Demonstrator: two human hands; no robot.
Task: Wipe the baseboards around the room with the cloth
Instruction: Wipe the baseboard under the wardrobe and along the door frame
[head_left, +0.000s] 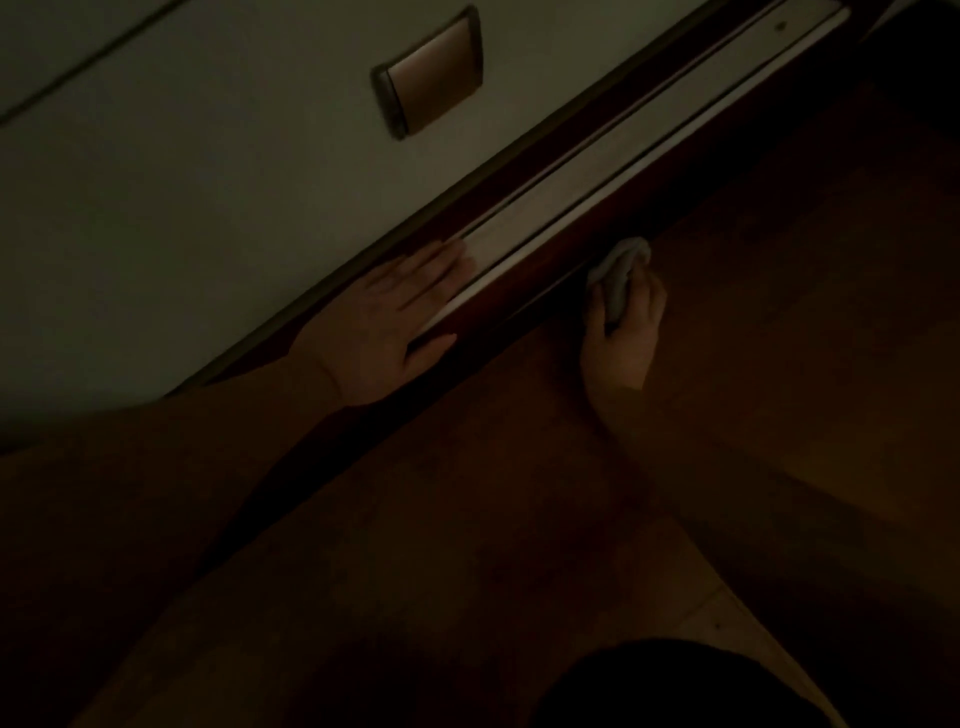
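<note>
The scene is very dim. A dark reddish-brown baseboard (524, 283) runs diagonally from lower left to upper right, with a pale strip (597, 192) along its upper face. My right hand (621, 338) is closed around a bunched pale cloth (618, 270), and the cloth presses against the baseboard's lower edge near the floor. My left hand (389, 322) lies flat with fingers spread on top of the ledge, touching the pale strip, and holds nothing.
A pale wall (208, 182) fills the upper left and carries a rectangular plate (431, 73) with a dark frame. A brown floor (753, 364) spreads to the right of the baseboard. A dark shape, possibly my knee (675, 686), sits at the bottom edge.
</note>
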